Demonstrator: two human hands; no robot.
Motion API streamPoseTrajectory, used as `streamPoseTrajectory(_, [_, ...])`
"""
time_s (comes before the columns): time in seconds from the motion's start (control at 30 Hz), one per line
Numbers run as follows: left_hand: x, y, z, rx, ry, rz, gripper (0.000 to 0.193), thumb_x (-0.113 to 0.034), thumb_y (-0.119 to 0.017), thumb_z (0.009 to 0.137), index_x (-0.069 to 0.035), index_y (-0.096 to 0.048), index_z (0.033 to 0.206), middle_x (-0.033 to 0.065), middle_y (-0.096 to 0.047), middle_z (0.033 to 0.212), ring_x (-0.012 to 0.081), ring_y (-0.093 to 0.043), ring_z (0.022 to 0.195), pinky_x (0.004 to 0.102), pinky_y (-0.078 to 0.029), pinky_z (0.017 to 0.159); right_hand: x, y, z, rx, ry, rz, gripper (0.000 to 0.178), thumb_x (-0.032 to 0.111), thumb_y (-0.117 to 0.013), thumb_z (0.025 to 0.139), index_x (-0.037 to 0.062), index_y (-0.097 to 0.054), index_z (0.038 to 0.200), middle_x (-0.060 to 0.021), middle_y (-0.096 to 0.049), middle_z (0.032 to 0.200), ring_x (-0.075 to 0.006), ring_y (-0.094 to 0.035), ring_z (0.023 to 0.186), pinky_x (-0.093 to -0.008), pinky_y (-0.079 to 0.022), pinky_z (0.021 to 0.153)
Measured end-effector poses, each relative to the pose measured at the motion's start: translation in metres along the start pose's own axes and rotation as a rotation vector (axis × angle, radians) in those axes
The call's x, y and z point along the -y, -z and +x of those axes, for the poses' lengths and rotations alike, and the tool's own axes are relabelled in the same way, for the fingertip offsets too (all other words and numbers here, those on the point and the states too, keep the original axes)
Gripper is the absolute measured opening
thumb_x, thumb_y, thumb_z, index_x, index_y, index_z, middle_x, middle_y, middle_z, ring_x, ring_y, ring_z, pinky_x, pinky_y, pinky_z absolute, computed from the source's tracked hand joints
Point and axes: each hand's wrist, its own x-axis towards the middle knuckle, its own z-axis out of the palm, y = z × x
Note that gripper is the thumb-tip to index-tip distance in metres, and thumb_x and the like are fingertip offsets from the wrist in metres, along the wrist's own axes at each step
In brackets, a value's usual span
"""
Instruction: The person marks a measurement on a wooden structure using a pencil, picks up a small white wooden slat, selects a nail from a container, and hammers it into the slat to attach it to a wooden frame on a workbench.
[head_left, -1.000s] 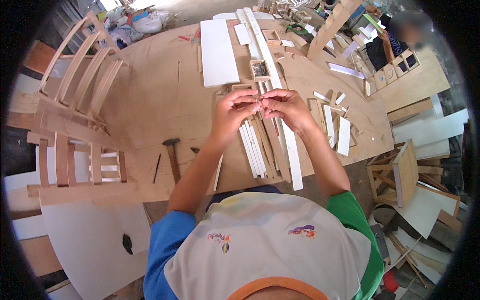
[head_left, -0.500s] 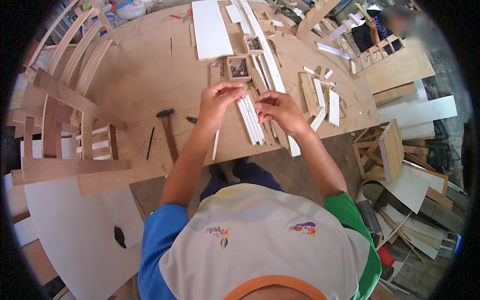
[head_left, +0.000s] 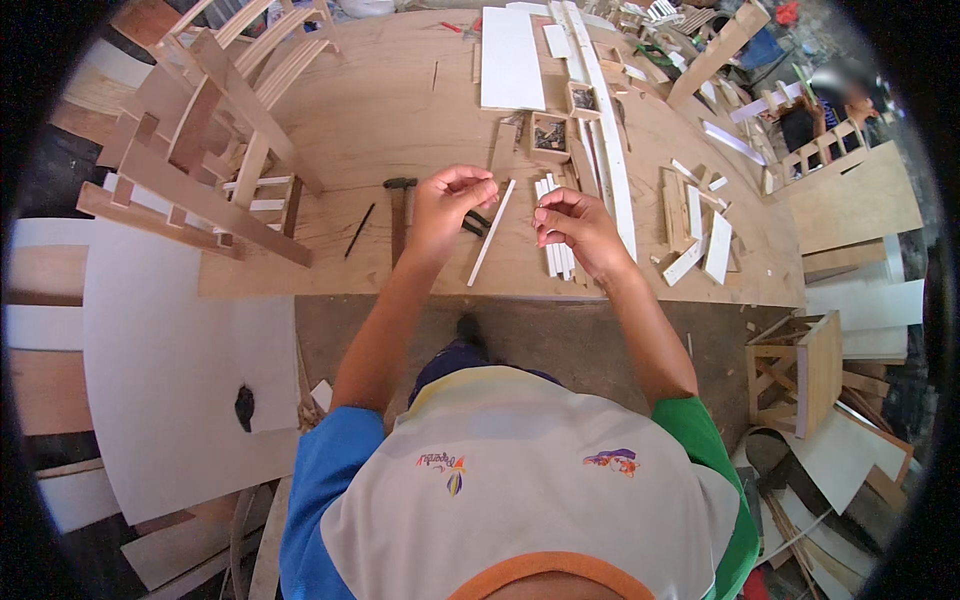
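Observation:
Above the workbench (head_left: 400,120), both my hands are raised with bent fingers. My left hand (head_left: 450,208) has thumb and fingertips pinched together near a single white strip (head_left: 487,240). My right hand (head_left: 582,230) is pinched too, over a bundle of white wooden strips (head_left: 553,262) that it partly covers. Whatever either pinch holds is too small to make out. A hammer (head_left: 398,205) lies left of my left hand, its handle partly hidden by that arm. Dark-handled pliers (head_left: 474,224) show beside the fingers. Small metal pieces fill an open wooden box (head_left: 549,153) beyond my hands.
Wooden chair frames (head_left: 215,165) crowd the left side. A dark pencil-like stick (head_left: 360,230) lies near the hammer. Long white boards (head_left: 512,60) stretch toward the back. Offcuts (head_left: 695,220) lie at the right. Another person (head_left: 805,125) is at the far right, and a wooden stool (head_left: 798,370) stands on the floor.
My view has turned, so the bench items sit further right in it. My hands are slightly further apart, and the left has moved off the bundle toward the single strip.

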Motion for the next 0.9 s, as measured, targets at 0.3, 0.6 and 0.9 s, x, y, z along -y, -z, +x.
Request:
streamPoseTrajectory(0.3, [0.049,-0.003,-0.069,-0.021,0.169,0.089,0.016,-0.008,-0.068,0.086,0.003,-0.064,0.098,0.0078,-0.068,0.085,0.0149,-0.063,0.075,0.0274,-0.049,0.069,-0.072,0.008,-0.058,-0.077,-0.069,0.122,0.017,0.009,-0.067,0.088,0.0000,-0.062,0.101,-0.0063,-0.064,0.085,-0.0137,-0.063,0.071,-0.0268,-0.054,0.066])
streamPoseTrajectory(0.6, [0.091,0.025,-0.066,-0.094,0.336,0.051,0.016,-0.011,-0.067,0.087,0.001,-0.065,0.099,0.0072,-0.067,0.084,0.0139,-0.063,0.074,0.0262,-0.048,0.065,-0.097,0.017,-0.054,-0.263,-0.147,0.099,0.020,0.012,-0.066,0.089,-0.0004,-0.063,0.104,-0.0075,-0.065,0.086,-0.0141,-0.064,0.072,-0.0267,-0.055,0.067])
streamPoseTrajectory(0.9, [0.119,0.098,-0.020,-0.054,0.426,0.079,0.019,-0.015,-0.067,0.087,0.000,-0.065,0.099,0.0072,-0.068,0.086,0.0150,-0.065,0.076,0.0268,-0.048,0.069,-0.122,-0.016,-0.004,-0.378,-0.225,0.109,0.022,0.013,-0.064,0.090,-0.0036,-0.061,0.105,-0.0085,-0.065,0.087,-0.0153,-0.064,0.074,-0.0287,-0.055,0.069])
